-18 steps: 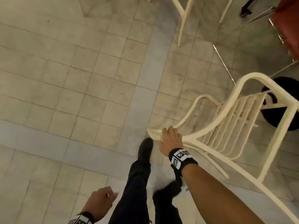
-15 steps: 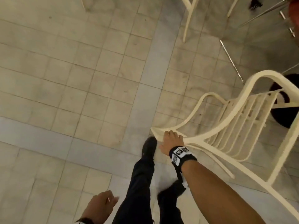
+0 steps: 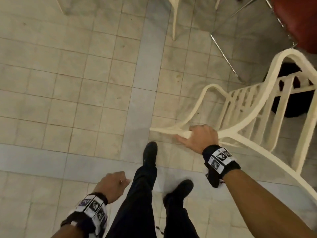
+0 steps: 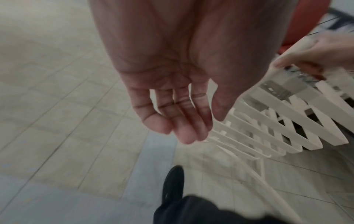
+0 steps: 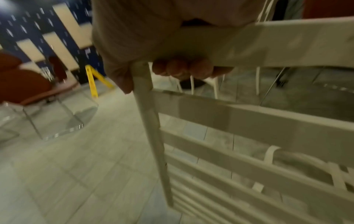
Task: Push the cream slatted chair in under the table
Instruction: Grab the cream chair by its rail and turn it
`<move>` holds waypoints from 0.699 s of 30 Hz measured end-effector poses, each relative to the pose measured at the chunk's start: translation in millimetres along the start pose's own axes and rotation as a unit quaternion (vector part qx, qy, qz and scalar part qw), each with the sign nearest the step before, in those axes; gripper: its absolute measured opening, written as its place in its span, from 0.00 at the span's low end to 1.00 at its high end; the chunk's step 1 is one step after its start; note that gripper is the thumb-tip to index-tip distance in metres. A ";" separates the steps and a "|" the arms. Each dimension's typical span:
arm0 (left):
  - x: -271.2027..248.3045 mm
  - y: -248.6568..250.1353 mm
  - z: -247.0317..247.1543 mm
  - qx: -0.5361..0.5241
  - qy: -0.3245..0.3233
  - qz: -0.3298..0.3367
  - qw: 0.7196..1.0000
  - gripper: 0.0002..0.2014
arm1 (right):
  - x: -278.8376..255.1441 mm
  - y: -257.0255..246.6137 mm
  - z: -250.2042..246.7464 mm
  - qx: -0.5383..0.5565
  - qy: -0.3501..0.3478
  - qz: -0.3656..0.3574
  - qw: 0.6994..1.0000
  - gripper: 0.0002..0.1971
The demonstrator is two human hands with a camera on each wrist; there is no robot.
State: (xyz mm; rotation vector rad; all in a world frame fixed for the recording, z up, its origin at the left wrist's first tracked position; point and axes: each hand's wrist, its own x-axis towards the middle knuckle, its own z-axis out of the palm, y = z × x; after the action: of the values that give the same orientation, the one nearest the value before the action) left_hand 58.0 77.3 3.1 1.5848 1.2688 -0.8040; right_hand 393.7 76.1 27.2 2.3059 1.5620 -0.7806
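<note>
Chair work here called for a steady, low push: you needed to keep the cream slatted frame heading toward two o'clock, where the dark table base showed, and avoid the red chair beside it. Your right hand sat at four o'clock, fingers curled round the top rail. Your left hand hung at seven o'clock, fingers loose, holding nothing.

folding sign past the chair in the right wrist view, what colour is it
Yellow. The folding sign stands on the floor, seen only in the right wrist view.
</note>
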 end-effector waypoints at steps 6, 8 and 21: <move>15.5 154.2 -52.9 0.069 0.082 0.143 0.984 0.12 | -147.6 130.5 -102.1 0.157 0.146 -0.017 0.976 0.28; 14.0 206.8 -58.9 0.094 0.127 0.201 0.967 0.09 | -198.0 164.0 -114.0 0.202 0.142 -0.006 0.969 0.24; -17.7 402.1 71.8 0.327 0.000 0.285 0.901 0.23 | -444.6 321.1 -32.5 0.271 0.183 0.135 0.935 0.22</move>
State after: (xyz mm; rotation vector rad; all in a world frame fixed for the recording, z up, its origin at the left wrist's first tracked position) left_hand 445.6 -13.4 96.2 2.3334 0.4636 -0.8806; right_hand 571.2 -382.4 272.5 3.1404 1.2103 -0.8213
